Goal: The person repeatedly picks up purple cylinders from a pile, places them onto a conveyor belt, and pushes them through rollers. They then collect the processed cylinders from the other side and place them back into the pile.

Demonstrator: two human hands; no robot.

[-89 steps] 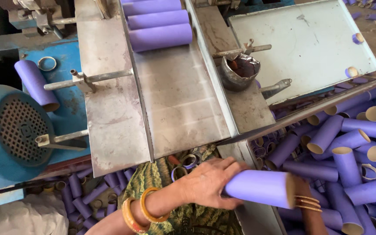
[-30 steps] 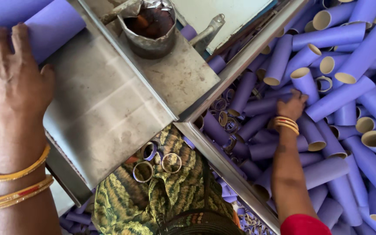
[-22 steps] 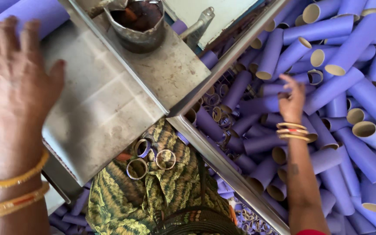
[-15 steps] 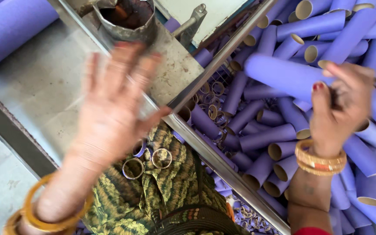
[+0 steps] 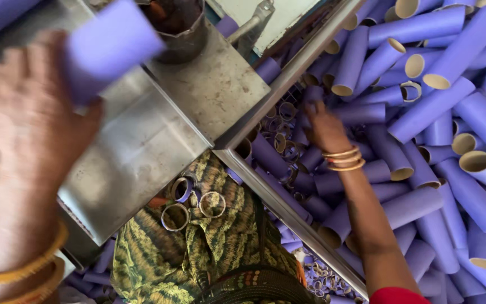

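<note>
My left hand (image 5: 29,129) is raised over the steel chute (image 5: 142,152) at the left, blurred with motion, and grips a purple cardboard tube (image 5: 108,48) by one end. My right hand (image 5: 324,126) reaches down into the heap of purple tubes (image 5: 423,112) on the right. Its fingers rest among short tubes and cut rings near the chute's corner, and I see nothing held in it. Gold bangles sit on both wrists.
A dented metal cup (image 5: 175,22) stands at the top of the chute. A steel rail (image 5: 288,208) borders the tube heap. Three cut cardboard rings (image 5: 212,204) lie on the green patterned cloth (image 5: 198,253) over my lap.
The purple tube that my right hand lifted is now in my left hand, over the chute. My right hand has dropped back into the heap.
</note>
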